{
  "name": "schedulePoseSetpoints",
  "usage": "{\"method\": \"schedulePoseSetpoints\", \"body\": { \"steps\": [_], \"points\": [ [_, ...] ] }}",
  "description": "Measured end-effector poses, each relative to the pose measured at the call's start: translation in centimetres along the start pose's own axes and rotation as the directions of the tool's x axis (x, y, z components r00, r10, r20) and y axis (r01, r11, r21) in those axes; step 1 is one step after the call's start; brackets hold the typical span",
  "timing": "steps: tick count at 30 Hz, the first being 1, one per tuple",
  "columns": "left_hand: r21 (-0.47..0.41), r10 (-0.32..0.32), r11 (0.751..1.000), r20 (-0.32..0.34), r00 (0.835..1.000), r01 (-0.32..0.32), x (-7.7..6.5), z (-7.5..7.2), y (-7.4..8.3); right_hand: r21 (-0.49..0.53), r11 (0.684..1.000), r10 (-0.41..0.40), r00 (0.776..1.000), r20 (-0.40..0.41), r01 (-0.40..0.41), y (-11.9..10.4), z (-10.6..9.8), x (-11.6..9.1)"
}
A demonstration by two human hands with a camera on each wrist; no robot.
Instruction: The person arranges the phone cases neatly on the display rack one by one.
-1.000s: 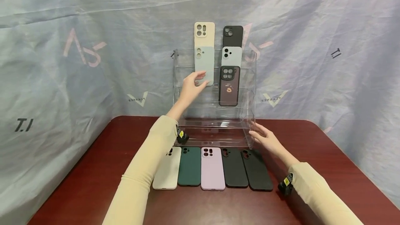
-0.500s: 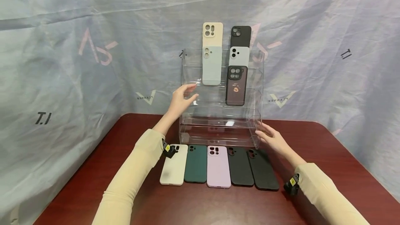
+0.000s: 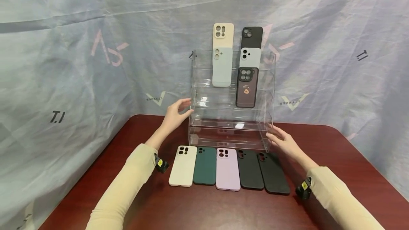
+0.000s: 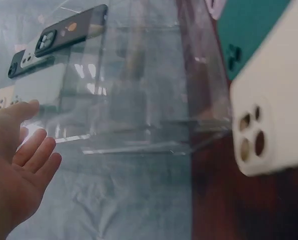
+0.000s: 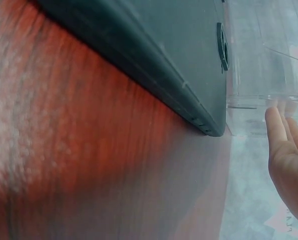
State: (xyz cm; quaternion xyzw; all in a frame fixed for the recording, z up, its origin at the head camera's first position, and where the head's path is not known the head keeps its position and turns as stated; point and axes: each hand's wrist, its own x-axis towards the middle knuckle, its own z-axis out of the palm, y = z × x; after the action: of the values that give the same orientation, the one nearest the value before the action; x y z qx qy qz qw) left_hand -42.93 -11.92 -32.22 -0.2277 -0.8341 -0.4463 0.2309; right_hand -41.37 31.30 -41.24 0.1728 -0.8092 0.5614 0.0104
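Observation:
A clear acrylic tiered stand holds several phone cases. In its left column a cream case rises behind a pale blue case. The right column has a black case, a light grey-blue case and a dark translucent case with a black frame. My left hand is at the stand's left side, fingers loosely extended, holding nothing; the left wrist view shows its palm. At the lower right side, fingertips of my right hand rest against the stand's side panel.
Before the stand, a row of cases lies on the dark red table: an off-white case, a dark green case, a lilac case and two black ones. A grey fabric backdrop hangs behind.
My left hand has come away from the pale blue case and moved down and left to the stand's left side. The right hand stays by the stand. The head view has shifted slightly left.

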Motion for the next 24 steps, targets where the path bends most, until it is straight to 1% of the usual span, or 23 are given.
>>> {"method": "schedulePoseSetpoints", "body": {
  "steps": [4, 8, 10, 14, 18, 20, 21, 24],
  "points": [
    [0.027, -0.029, 0.999, 0.022, 0.999, 0.028, -1.2, -0.6, -1.1, -0.013, 1.0, 0.007, 1.0, 0.002, -0.007, -0.1, -0.2, 0.0],
    [0.049, -0.062, 0.997, 0.069, 0.996, 0.059, -2.2, -0.9, -2.3, -0.011, 1.0, 0.012, 1.0, 0.008, -0.011, -0.2, -0.3, 0.0],
    [0.066, -0.081, 0.995, 0.103, 0.991, 0.074, -2.6, -1.0, -2.9, -0.006, 1.0, 0.008, 1.0, 0.008, -0.008, -0.2, -0.3, 0.1],
    [0.114, -0.096, 0.991, 0.175, 0.98, 0.077, -3.6, -0.9, -4.0, -0.002, 1.0, 0.005, 1.0, 0.007, -0.005, -0.2, -0.2, 0.1],
    [0.119, -0.111, 0.989, 0.221, 0.969, 0.086, -4.7, -0.9, -4.9, -0.013, 1.0, 0.003, 1.0, 0.012, -0.003, -0.2, -0.1, 0.1],
    [0.127, -0.129, 0.987, 0.249, 0.96, 0.1, -5.4, -0.8, -5.4, -0.021, 1.0, 0.004, 1.0, 0.015, -0.003, -0.2, -0.1, 0.0],
    [0.137, -0.146, 0.984, 0.269, 0.952, 0.113, -5.7, -0.8, -5.6, -0.027, 1.0, 0.004, 1.0, 0.015, -0.003, -0.2, -0.1, 0.0],
    [0.168, -0.201, 0.974, 0.337, 0.92, 0.151, -6.7, -0.7, -6.2, -0.035, 0.999, 0.011, 1.0, 0.015, -0.01, -0.2, 0.0, -0.1]
  ]
}}
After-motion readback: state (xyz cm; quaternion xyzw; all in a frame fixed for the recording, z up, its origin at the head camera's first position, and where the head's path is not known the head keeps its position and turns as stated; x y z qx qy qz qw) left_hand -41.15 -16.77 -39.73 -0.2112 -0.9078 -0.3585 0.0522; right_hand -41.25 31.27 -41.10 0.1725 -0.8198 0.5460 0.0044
